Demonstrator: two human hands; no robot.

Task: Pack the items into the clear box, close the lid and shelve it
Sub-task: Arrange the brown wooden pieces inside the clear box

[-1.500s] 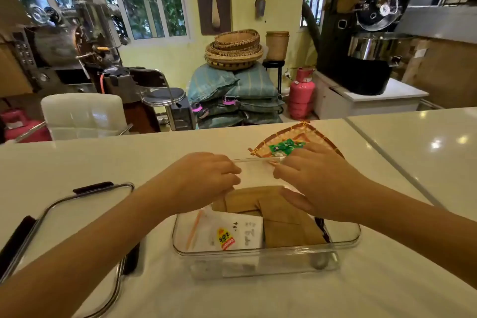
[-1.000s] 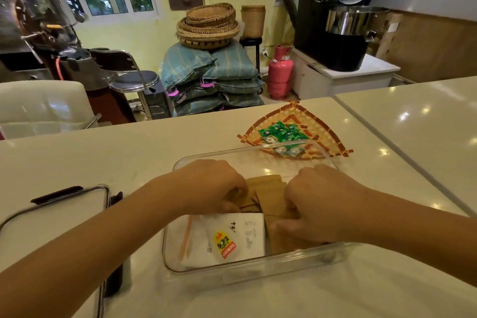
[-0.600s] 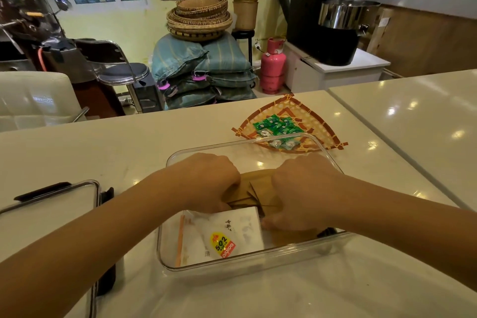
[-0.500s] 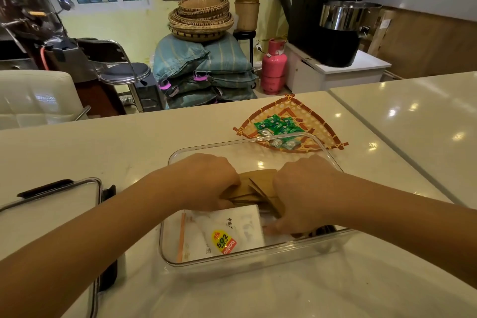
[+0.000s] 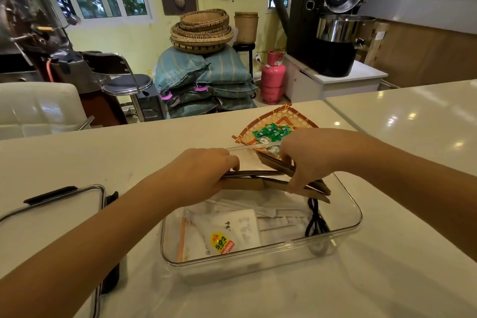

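**Packing in progress: brown card stack held over open box**

Left hand (image 5: pixel 206 175): fingers closed on the left end of the card stack (image 5: pixel 260 181), thumb side hidden beneath.

Right hand (image 5: pixel 307 160): fingers curled and pinched on the right end of the same stack, which fans out loosely below the palm.

Card stack: flat brown pieces, held between both hands above the box (image 5: pixel 357 214), raised off its floor and tilted down toward the right. Whether it is going in or being rearranged cannot be told.

Box: clear, lidless, on the white counter (image 5: pixel 387 279) directly before the person. Contents on its floor: a white glue packet (image 5: pixel 227 235) marked 502 in a zip bag, some pale flat packets behind it, and a black cable (image 5: pixel 316 222) at the right end.

Lid (image 5: pixel 54 212): clear with black clips, lying flat on the counter to the left of the box, apart from it.

Tray (image 5: pixel 281 117): woven, just beyond the box's far rim, holding green wrapped candies (image 5: pixel 271 131).

Status, as judged: partly packed. Several items are in; the cards are not settled, the candies possibly remain to be packed. Lid not yet fitted; shelving not begun. No shelf identified in view.
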